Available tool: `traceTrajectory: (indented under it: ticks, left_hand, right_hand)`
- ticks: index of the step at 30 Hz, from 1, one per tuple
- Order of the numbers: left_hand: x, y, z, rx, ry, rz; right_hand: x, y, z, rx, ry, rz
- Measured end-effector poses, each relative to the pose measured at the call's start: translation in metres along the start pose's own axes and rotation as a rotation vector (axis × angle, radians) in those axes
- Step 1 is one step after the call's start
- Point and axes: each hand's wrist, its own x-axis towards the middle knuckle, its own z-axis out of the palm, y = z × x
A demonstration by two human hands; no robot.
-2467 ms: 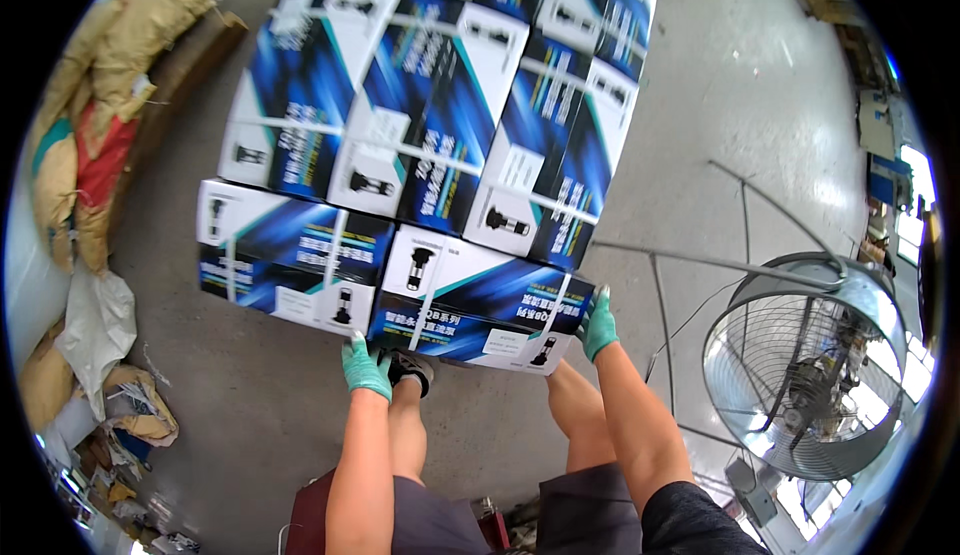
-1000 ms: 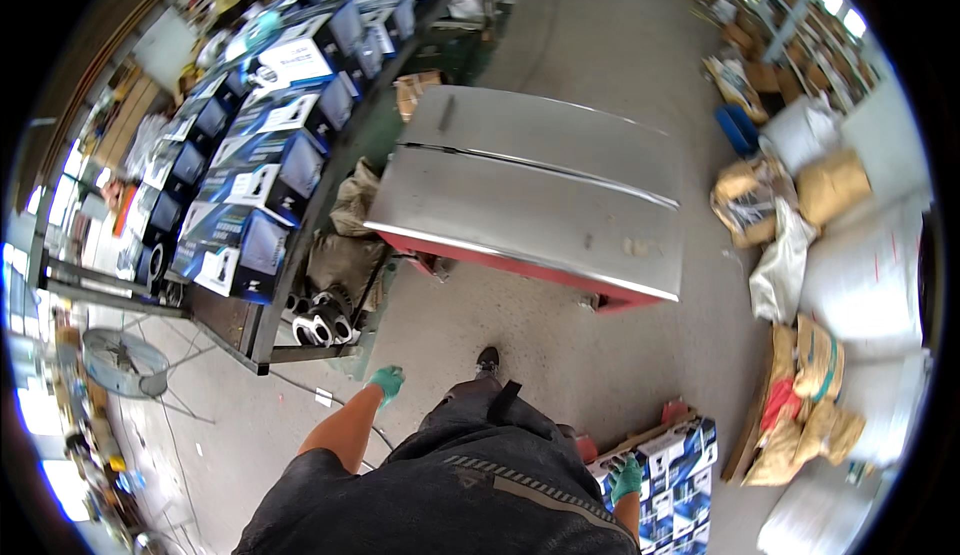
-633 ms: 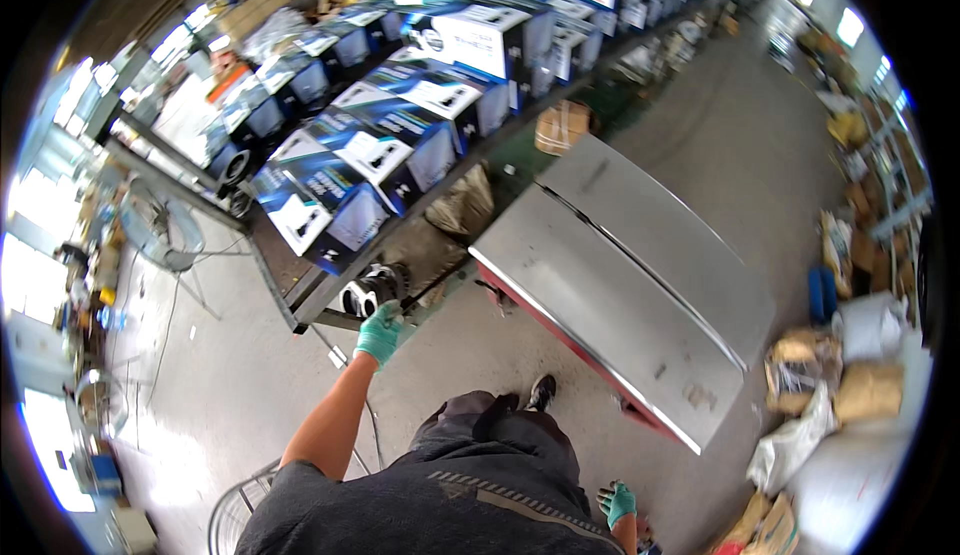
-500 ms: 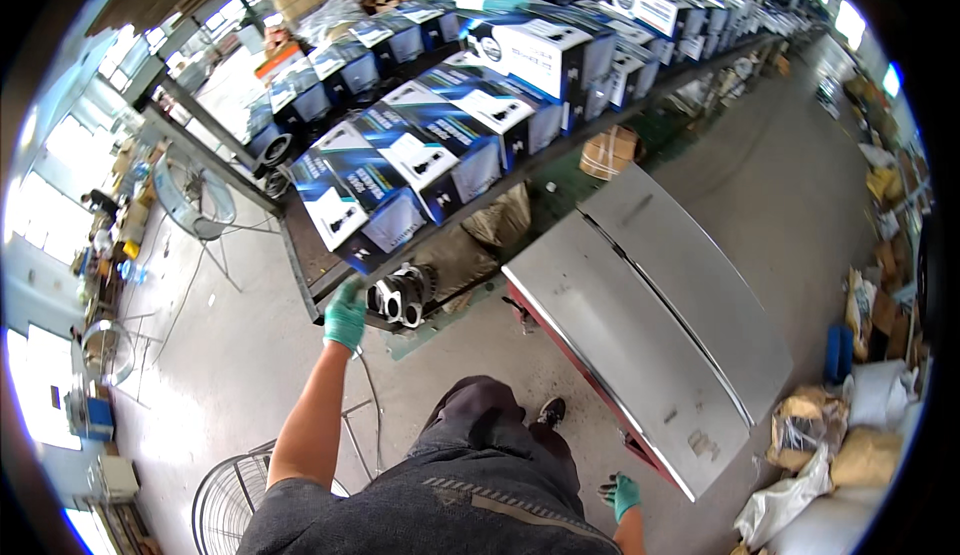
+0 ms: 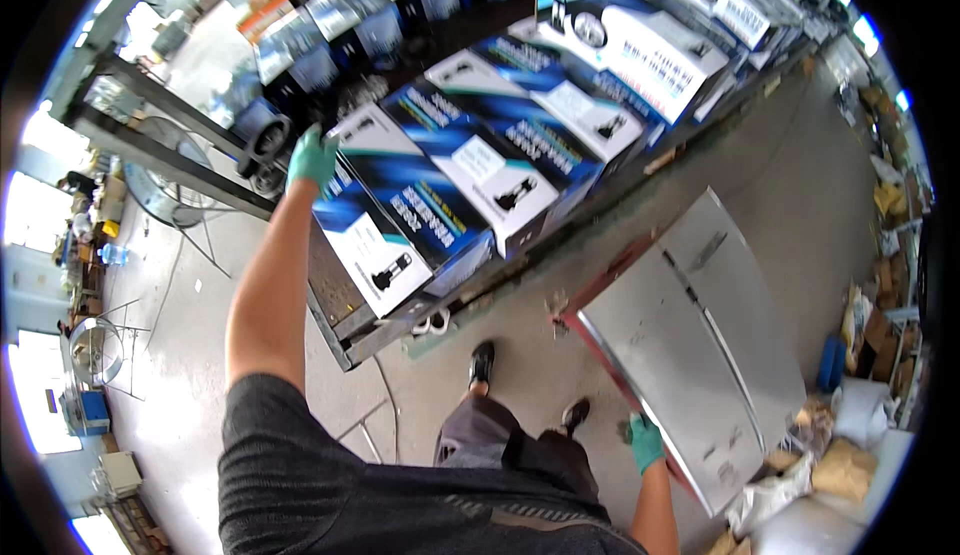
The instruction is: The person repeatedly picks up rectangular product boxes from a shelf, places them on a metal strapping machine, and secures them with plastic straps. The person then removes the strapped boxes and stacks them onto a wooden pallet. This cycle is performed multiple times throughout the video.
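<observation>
My left hand, in a green glove, is at the far left corner of the nearest blue, white and black carton. Its fingers point away from me and look extended; whether they touch the carton is unclear. A dark round part lies just left of that hand. More printed cartons stand side by side along the workbench. Low on the right, my gloved right hand is beside the red-sided edge of a grey metal-topped table, with fingers apart and nothing visible in them.
Behind the near cartons runs another row of boxes. A steel post rises at the bench's left end, with a round fan beyond it. White and brown sacks lie at the right. A cable trails across the floor.
My left hand has gone from the bench's near corner up to the carton's far side. My right hand has come forward to the metal-topped table's edge. I stand closer to the bench.
</observation>
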Motion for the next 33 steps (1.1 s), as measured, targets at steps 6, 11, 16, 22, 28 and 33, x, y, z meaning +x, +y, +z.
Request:
traceTrajectory:
  ticks: [6, 11, 16, 22, 28, 33]
  left_hand:
    - [0.059, 0.023, 0.040, 0.255, -0.256, -0.074]
    - [0.026, -0.011, 0.022, 0.182, -0.276, 0.012]
    - [-0.062, -0.036, -0.005, -0.262, -0.338, 0.090]
    - [-0.186, -0.128, -0.006, -1.402, -0.254, -0.581]
    - [-0.295, -0.032, -0.002, -1.468, 0.327, -0.895]
    - [-0.419, 0.071, -0.008, -1.472, 0.406, -1.117]
  right_hand:
    - [-0.022, -0.065, 0.112, -0.015, -0.128, 0.124]
    - [-0.001, -0.160, 0.235, 0.198, -0.390, 0.200]
    - [0.034, -0.228, 0.353, 0.710, -0.516, -0.052]
    - [0.105, -0.217, 0.352, 1.075, -0.583, 0.190]
    - [0.121, -0.202, 0.303, 0.593, -0.283, 0.015]
    - [0.067, -0.176, 0.166, 0.710, -0.270, -0.053]
